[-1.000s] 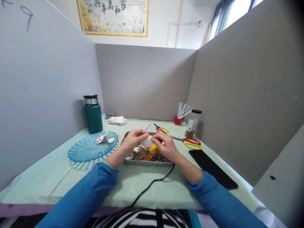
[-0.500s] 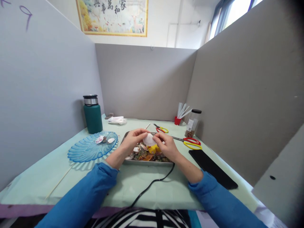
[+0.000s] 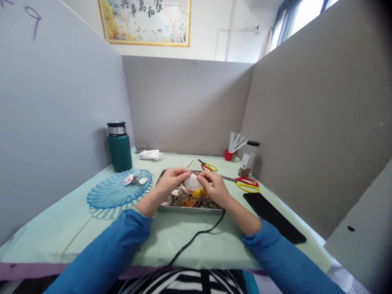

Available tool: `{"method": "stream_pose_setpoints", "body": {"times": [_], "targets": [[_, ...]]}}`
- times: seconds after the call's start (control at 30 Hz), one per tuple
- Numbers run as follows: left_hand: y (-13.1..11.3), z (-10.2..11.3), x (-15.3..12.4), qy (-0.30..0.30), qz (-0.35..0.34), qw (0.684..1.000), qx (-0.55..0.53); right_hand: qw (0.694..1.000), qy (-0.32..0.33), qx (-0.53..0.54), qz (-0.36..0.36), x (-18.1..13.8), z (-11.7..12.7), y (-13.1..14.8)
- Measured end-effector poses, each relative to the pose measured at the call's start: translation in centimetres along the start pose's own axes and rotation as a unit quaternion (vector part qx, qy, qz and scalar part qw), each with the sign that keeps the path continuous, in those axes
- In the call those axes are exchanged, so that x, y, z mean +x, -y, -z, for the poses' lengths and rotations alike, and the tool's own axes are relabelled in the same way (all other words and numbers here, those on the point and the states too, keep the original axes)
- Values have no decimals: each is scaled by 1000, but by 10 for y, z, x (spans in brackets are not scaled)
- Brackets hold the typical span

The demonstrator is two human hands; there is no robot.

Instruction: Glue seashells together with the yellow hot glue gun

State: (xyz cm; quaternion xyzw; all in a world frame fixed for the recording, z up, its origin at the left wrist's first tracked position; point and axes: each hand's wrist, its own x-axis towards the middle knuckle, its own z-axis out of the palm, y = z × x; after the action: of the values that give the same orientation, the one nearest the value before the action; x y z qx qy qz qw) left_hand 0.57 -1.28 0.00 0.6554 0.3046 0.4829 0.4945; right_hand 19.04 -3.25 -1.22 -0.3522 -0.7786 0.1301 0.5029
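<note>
Grey partitions (image 3: 186, 102) around pale green counter (image 3: 235, 249). White shell (image 3: 192, 183) above the tray (image 3: 191, 210), pinched by left hand (image 3: 171, 181) at its 10 o'clock and right hand (image 3: 216, 190) at 2 o'clock; neither hand clearly nearer, long axis indeterminate.

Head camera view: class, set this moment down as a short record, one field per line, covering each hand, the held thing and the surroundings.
Left hand: pinching the upper left edge of a white shell
Right hand: fingers at the shell's upper right edge
Held thing's place: above a metal tray
Tray contents: mixed shells, a yellow piece
Left side: blue plate, green bottle
Right side: larger scissors, lidded jar
</note>
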Motion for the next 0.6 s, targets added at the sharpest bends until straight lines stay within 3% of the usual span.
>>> {"method": "stream_pose_setpoints", "body": {"times": [0.2, 0.6], "targets": [[-1, -2, 0, -5, 19, 1000, -8, 1000, 21, -1, -21, 1, 0, -2], [-1, -1, 2, -19, -8, 999, 42, 997, -34, 51, -41, 2, -3, -4]]}}
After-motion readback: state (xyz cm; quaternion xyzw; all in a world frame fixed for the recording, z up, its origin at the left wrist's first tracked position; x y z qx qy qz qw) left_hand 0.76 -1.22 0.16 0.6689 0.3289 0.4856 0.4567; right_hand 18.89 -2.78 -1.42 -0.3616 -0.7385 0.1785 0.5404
